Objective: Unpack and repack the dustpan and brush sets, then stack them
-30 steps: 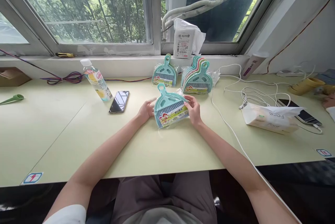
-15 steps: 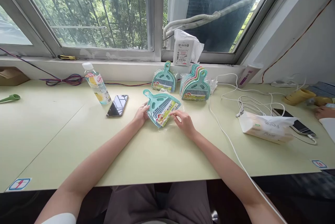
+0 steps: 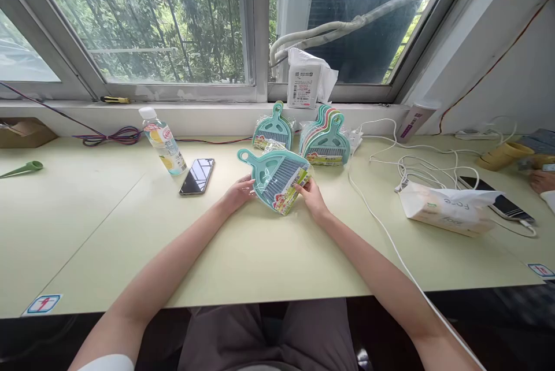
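Note:
A teal dustpan and brush set (image 3: 277, 177) in clear wrap is held tilted over the table, its handle to the upper left and its yellow-green label at the lower right. My right hand (image 3: 311, 196) pinches the label edge of the pack. At the pack's left side, my left hand (image 3: 240, 192) has its fingers closed on the clear wrap. Behind the pack stand a smaller group of wrapped dustpan sets (image 3: 273, 128) and, to its right, a row of several more (image 3: 326, 143) in teal, pink and green.
On the pale green table (image 3: 217, 267), a bottle (image 3: 163, 143) and a phone (image 3: 197, 176) are at left. At right are a tissue pack (image 3: 448, 206), white cables (image 3: 416, 169), a yellow tape roll (image 3: 505, 156) and another person's hand (image 3: 541, 180).
The held pack has shifted slightly right and turned flatter, with its brush side more toward the camera. My right hand has moved a little right with its edge. The whole view has shifted slightly.

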Demonstrator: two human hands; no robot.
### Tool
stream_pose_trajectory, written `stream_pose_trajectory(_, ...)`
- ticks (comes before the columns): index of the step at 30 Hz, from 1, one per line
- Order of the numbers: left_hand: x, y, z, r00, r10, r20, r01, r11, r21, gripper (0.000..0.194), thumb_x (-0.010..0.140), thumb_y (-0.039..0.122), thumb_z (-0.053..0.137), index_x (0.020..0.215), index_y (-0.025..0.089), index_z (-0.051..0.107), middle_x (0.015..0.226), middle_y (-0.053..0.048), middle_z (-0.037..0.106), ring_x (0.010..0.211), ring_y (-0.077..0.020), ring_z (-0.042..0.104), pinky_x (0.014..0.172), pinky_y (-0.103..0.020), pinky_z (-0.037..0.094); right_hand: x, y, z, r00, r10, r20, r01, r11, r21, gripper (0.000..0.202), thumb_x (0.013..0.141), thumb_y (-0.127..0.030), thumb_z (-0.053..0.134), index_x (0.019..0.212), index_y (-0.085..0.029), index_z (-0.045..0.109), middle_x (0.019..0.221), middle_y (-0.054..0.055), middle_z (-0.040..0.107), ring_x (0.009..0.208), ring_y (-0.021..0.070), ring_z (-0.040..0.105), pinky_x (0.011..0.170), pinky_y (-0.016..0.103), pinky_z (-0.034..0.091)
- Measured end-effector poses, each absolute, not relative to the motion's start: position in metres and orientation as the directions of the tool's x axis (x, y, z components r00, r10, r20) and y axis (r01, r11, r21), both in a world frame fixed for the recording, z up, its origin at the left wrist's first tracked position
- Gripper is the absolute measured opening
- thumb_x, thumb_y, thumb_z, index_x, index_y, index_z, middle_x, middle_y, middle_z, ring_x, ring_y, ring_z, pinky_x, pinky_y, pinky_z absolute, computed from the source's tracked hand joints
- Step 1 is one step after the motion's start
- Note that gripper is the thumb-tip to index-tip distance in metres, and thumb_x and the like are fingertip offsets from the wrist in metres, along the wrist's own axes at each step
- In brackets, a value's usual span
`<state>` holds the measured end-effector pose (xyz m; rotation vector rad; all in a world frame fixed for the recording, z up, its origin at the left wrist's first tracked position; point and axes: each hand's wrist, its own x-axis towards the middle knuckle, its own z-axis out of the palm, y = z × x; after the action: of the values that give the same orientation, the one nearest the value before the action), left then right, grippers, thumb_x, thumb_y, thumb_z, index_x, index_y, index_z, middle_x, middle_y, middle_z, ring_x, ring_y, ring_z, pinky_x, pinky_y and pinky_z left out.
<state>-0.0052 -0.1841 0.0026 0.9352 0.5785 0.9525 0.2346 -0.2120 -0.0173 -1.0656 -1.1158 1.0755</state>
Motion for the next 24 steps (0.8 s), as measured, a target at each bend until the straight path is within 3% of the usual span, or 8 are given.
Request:
stream_pose_trajectory(3,-0.004,-0.183,-0.003,0.539,0.842,0.024,-0.36,0.205,0.91,0.024,0.08,0.027,0.066,0.101,0.015,0.066,0.088,-0.006,0.069,0.075,-0.014,0.064,0.074,-0.027,0.05,0.236,-0.214,-0.014,0.104,0.989,0.106,-0.174,0.123,-0.977,0.051,0.065,-0.043,0.075,0.103,-0.024,0.047,0.107,0.005,0.066,0.102,0.0211,0.061,0.094,0.04,0.048)
stream_pose_trajectory(7,-0.004,-0.179,-0.011,0.559,0.829,0.015,-0.307,0.189,0.933,0.036,0.079,0.034,0.069,0.108,0.014,0.065,0.102,-0.01,0.069,0.086,-0.016,0.065,0.077,-0.026,0.049,0.238,-0.218,-0.009,0.112,0.994,0.016,-0.244,0.043,-0.969,0.057,0.063,-0.035,0.077,0.107,-0.027,0.041,0.099,0.002,0.067,0.091,0.0206,0.066,0.083,0.042,0.055)
stream_pose_trajectory(12,-0.001,-0.173,-0.016,0.439,0.898,-0.02,-0.341,0.187,0.921,0.034,0.078,0.034,0.07,0.103,0.011,0.067,0.1,-0.013,0.071,0.091,-0.0212,0.067,0.081,-0.031,0.052,0.241,-0.219,-0.001,0.082,0.997,-0.008,-0.258,0.014,-0.966,0.061,0.06,-0.03,0.079,0.11,-0.025,0.045,0.089,0.001,0.07,0.084,0.0208,0.068,0.078,0.041,0.057)
stream_pose_trajectory(15,-0.007,-0.163,-0.015,0.227,0.973,-0.036,-0.393,0.125,0.911,0.022,0.082,0.024,0.063,0.099,0.01,0.065,0.1,-0.014,0.07,0.092,-0.021,0.067,0.089,-0.035,0.051,0.247,-0.218,0.003,0.091,0.996,0.005,-0.261,0.029,-0.965,0.06,0.059,-0.03,0.081,0.108,-0.024,0.048,0.087,0.001,0.071,0.081,0.0202,0.068,0.076,0.039,0.058)
stream_pose_trajectory(19,-0.032,-0.143,-0.015,-0.252,0.968,-0.02,-0.344,-0.071,0.936,0.033,0.089,0.016,0.043,0.121,0.01,0.052,0.117,-0.016,0.063,0.101,-0.0194,0.065,0.099,-0.039,0.045,0.263,-0.21,0.003,0.175,0.984,0.036,-0.271,0.083,-0.959,0.056,0.057,-0.032,0.082,0.103,-0.024,0.051,0.086,0.0,0.07,0.08,0.0189,0.068,0.074,0.037,0.058)
stream_pose_trajectory(22,-0.046,-0.138,-0.016,-0.626,0.779,0.035,-0.047,-0.083,0.995,0.055,0.081,0.009,0.048,0.135,0.013,0.036,0.134,-0.018,0.049,0.12,-0.0221,0.053,0.106,-0.042,0.037,0.272,-0.205,-0.003,0.21,0.977,0.031,-0.307,0.096,-0.947,0.053,0.057,-0.031,0.081,0.101,-0.025,0.052,0.089,0.0,0.07,0.083,0.0185,0.068,0.076,0.036,0.058)
stream_pose_trajectory(24,-0.045,-0.145,-0.014,-0.65,0.717,0.253,0.237,-0.125,0.964,0.068,0.074,0.007,0.055,0.138,0.014,0.032,0.142,-0.018,0.038,0.134,-0.0243,0.037,0.113,-0.043,0.026,0.273,-0.203,-0.007,0.214,0.977,0.014,-0.334,0.087,-0.938,0.051,0.058,-0.029,0.081,0.1,-0.025,0.052,0.091,0.0,0.07,0.084,0.0185,0.068,0.077,0.036,0.058)
